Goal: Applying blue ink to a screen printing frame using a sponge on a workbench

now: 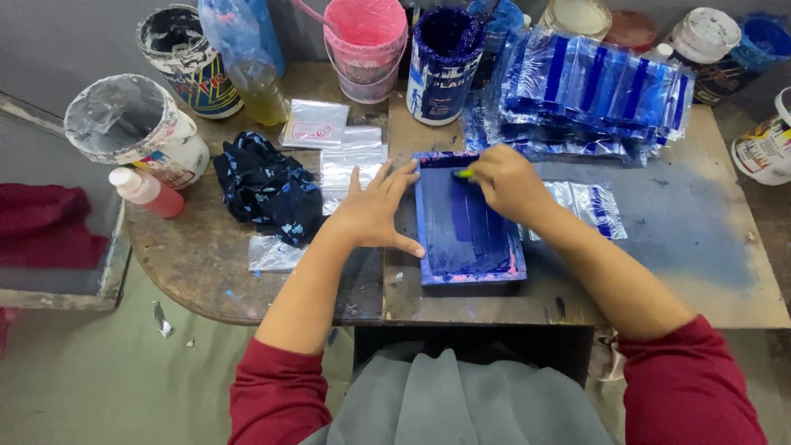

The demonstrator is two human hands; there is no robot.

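A small blue-stained printing frame [468,239] lies flat on the wooden table [684,288] in front of me. My left hand [375,210] presses flat on the frame's left edge, fingers spread. My right hand [504,180] is closed around a small yellow-green tool [464,174], held against the far end of the frame's blue screen. A clear plastic pouch with a blue stripe [595,208] sticks out from under the frame on the right.
A pile of blue-printed plastic pouches [593,86] lies at the back right. Paint tubs stand along the back: blue [443,62], pink [367,45], white [136,128]. A stained dark rag [268,189], blank pouches [350,161] and a red squeeze bottle [148,191] sit left.
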